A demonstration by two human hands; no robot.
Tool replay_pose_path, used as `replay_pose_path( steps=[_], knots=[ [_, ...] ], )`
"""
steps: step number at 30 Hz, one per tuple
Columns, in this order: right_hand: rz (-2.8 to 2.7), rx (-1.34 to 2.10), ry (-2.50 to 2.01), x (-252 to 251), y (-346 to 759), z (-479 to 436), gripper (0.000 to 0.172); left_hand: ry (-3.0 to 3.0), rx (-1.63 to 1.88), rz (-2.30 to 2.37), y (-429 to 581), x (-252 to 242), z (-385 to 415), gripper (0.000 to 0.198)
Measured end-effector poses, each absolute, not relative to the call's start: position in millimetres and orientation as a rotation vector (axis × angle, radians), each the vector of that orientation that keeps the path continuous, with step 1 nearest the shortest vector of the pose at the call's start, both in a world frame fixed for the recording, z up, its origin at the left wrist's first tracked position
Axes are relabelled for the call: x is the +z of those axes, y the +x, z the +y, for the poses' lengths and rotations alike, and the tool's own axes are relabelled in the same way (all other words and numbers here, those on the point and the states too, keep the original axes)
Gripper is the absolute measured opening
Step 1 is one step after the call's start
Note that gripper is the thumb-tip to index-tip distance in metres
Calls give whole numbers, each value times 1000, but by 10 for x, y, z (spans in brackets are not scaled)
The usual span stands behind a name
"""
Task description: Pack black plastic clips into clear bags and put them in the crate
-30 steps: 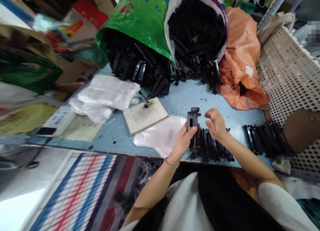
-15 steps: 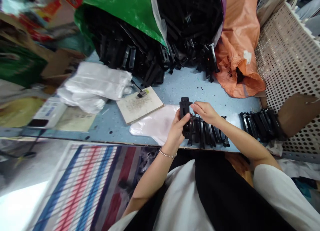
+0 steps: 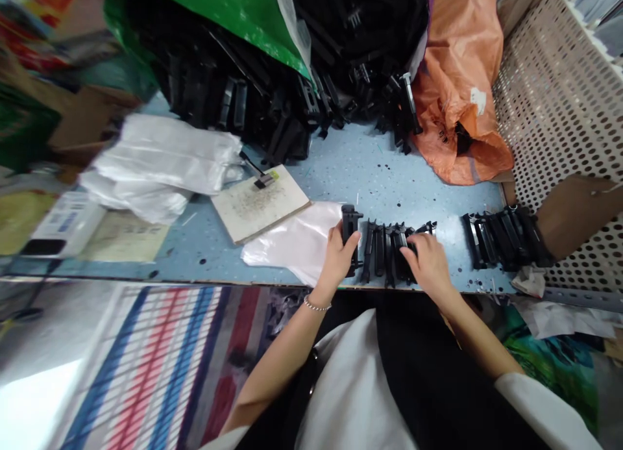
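My left hand [image 3: 335, 258] is closed around a long black plastic part [image 3: 348, 224], held upright at the left end of a row of similar black parts [image 3: 378, 252]. These stand side by side along the table's near edge. Over the right side of that row is my right hand [image 3: 432, 262], thumb and fingers curled about one of the parts; the fingers hide much of it. A white plastic bag [image 3: 296, 236] lies flat just left of my left hand.
A second group of black parts [image 3: 506, 239] lies at right, by a perforated crate [image 3: 559, 93]. Behind are a green sack [image 3: 219, 15] spilling black parts and an orange sack [image 3: 462, 80]. White bags [image 3: 160, 151] and a board [image 3: 260, 203] occupy the left of the blue table [image 3: 360, 164].
My right hand has left the part in my left hand and moved down and right onto the row. My left hand has come slightly lower and left with its part.
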State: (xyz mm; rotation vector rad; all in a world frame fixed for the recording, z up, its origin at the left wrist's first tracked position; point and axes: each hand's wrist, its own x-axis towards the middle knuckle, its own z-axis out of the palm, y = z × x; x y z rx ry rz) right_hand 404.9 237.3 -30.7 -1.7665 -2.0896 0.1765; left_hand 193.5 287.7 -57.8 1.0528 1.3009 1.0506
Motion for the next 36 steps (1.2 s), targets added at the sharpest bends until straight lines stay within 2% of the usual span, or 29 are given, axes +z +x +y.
replay_pose_path(
  steps=[2, 4, 6, 9, 14, 16, 19, 21, 23, 26, 31, 36],
  knots=[
    [-2032, 68, -1941, -468, 4326, 2363, 56, 1246, 1009, 1357, 1961, -724, 2888, 54],
    [-2089, 96, -1952, -618, 4564, 2409, 64, 1267, 1019, 1322, 2061, -814, 2871, 58],
    [-2142, 132, -1938, -657, 4716, 2497, 61, 1079, 1038, 1274, 2158, -838, 2851, 62],
    [-2118, 155, -1865, -428, 4711, 2610, 51, 694, 941, 1106, 2141, -736, 2816, 67],
    [-2510, 457, -1157, 105, 4224, 2512, 58, 671, 337, 642, 1779, -348, 2617, 60],
    [-2657, 530, -938, 146, 4071, 2437, 48, 635, 171, 549, 1637, -254, 2534, 57],
    [-2634, 594, -1020, 47, 3997, 2403, 34, 731, 342, 779, 1447, -309, 2513, 60],
    [-2428, 764, -1247, -53, 3978, 2436, 38, 1007, 679, 1189, 1342, -461, 2569, 52],
    [-1992, 1099, -1429, -140, 3911, 2484, 47, 1387, 939, 1571, 1269, -640, 2658, 38],
    [-1266, 1565, -1352, -221, 3711, 2534, 55, 1779, 917, 1717, 1180, -834, 2805, 19],
    [-764, 1841, -1152, -260, 3403, 2558, 43, 1423, 939, 1537, 949, -881, 2998, 16],
    [-426, 2028, -916, -267, 3069, 2698, 44, 1231, 990, 1490, 861, -885, 3069, 32]
  ],
)
